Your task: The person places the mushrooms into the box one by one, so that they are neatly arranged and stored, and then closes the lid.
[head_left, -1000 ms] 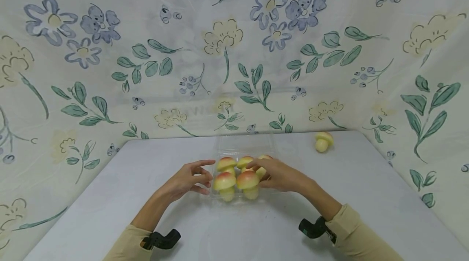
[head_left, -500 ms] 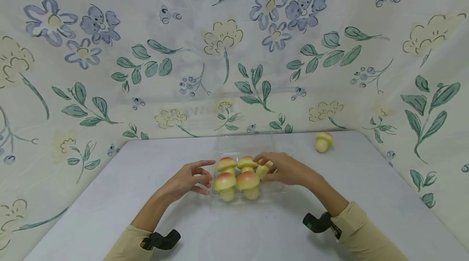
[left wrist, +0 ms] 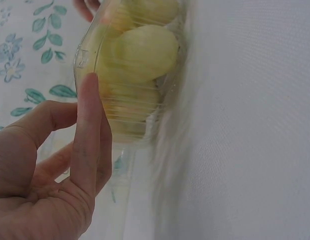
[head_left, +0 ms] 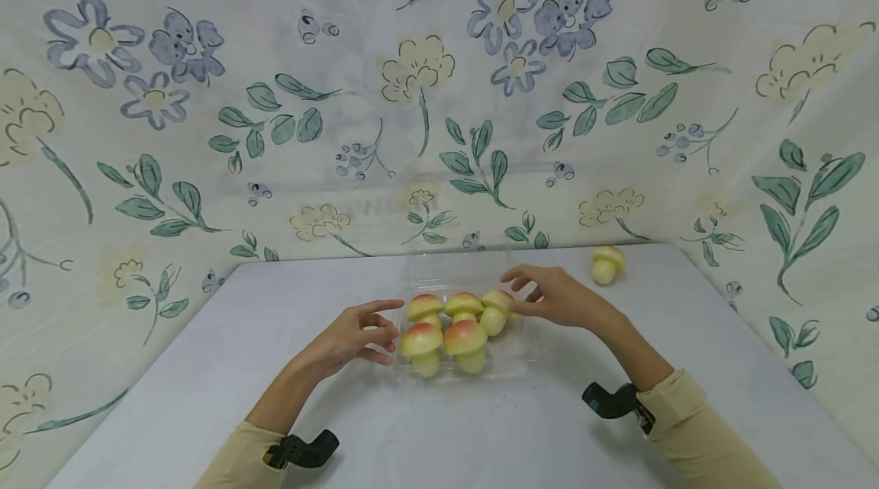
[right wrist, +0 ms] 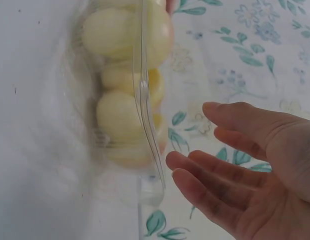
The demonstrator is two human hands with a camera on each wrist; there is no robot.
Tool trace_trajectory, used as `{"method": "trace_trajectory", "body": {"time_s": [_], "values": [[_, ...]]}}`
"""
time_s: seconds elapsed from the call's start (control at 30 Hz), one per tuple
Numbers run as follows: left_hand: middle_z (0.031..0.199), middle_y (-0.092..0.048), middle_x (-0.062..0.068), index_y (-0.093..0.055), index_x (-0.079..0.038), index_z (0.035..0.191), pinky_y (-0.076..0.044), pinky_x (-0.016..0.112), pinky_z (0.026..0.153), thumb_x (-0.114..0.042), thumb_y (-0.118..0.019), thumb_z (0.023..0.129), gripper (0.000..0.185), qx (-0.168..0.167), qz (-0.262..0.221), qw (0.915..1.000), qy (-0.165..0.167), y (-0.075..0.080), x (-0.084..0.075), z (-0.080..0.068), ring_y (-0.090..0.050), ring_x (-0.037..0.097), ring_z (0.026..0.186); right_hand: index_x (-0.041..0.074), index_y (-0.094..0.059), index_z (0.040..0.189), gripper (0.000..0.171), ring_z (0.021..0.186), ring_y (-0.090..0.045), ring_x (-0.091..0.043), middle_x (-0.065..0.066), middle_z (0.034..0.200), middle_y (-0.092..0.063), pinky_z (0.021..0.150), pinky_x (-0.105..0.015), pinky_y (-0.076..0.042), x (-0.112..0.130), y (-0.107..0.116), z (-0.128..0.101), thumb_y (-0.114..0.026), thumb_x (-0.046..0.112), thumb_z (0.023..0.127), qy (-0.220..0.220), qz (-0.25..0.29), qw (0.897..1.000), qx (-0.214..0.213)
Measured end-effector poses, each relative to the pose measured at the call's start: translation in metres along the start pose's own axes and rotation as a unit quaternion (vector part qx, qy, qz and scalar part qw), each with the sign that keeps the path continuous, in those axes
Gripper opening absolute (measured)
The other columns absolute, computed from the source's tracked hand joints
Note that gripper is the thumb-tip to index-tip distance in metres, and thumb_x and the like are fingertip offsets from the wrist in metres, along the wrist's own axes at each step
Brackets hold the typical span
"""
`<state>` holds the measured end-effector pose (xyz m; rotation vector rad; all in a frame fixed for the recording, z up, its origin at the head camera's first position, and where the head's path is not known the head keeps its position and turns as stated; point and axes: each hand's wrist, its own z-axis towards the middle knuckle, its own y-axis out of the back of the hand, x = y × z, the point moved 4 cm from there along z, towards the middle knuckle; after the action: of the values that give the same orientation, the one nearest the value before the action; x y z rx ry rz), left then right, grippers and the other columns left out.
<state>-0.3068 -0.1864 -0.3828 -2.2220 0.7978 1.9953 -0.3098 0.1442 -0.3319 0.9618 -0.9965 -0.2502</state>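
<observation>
- Clear plastic tray (head_left: 511,355) at table (head_left: 206,367) centre, five mushrooms (head_left: 464,337) inside: two in the near row, three behind.
- Left hand (head_left: 353,338) at 9 o'clock of tray, fingers straight, tips touching its left wall; wrist view shows a fingertip (left wrist: 89,87) against the rim, nothing gripped.
- Right hand (head_left: 559,297) at 2 o'clock of tray, fingers loosely spread, holding nothing, just beside the far-right mushroom (head_left: 496,311) but clear of it.
- In the right wrist view, fingers (right wrist: 205,175) apart from the tray edge (right wrist: 145,100).
- Sixth mushroom (head_left: 606,263) loose at 1 o'clock, near the table's far edge, well apart from both hands.
</observation>
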Motion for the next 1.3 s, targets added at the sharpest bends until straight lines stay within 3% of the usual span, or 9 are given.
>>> {"method": "trace_trajectory", "body": {"time_s": [0.47, 0.9, 1.3], "values": [[0.099, -0.058, 0.011, -0.037, -0.005, 0.15, -0.064, 0.035, 0.071, -0.007, -0.067, 0.09, 0.067, 0.005, -0.003, 1.0, -0.004, 0.001, -0.002, 0.0, -0.064, 0.021, 0.084, 0.011, -0.049, 0.138, 0.052, 0.104, -0.069, -0.034, -0.022, 0.124, -0.064, 0.08, -0.04, -0.061, -0.037, 0.024, -0.008, -0.067, 0.03, 0.093, -0.09, -0.029, 0.994, -0.053], [0.1, -0.058, 0.012, -0.037, -0.005, 0.15, -0.064, 0.035, 0.071, -0.006, -0.067, 0.09, 0.066, 0.005, -0.005, 1.0, -0.005, 0.0, -0.002, -0.001, -0.064, 0.022, 0.085, 0.004, -0.042, 0.144, 0.058, 0.111, -0.062, -0.045, -0.031, 0.135, -0.051, 0.076, -0.041, -0.062, -0.075, 0.041, -0.017, -0.066, 0.025, 0.094, -0.147, -0.034, 0.985, -0.087], [0.1, -0.059, 0.011, -0.039, -0.007, 0.149, -0.064, 0.035, 0.072, -0.008, -0.068, 0.09, 0.066, 0.002, -0.006, 1.0, -0.001, 0.0, 0.002, 0.001, -0.065, 0.022, 0.085, 0.001, -0.041, 0.144, 0.061, 0.103, -0.064, -0.04, -0.035, 0.135, -0.048, 0.081, -0.049, -0.057, -0.099, 0.05, -0.024, -0.067, 0.022, 0.093, -0.147, -0.079, 0.978, -0.127]]}}
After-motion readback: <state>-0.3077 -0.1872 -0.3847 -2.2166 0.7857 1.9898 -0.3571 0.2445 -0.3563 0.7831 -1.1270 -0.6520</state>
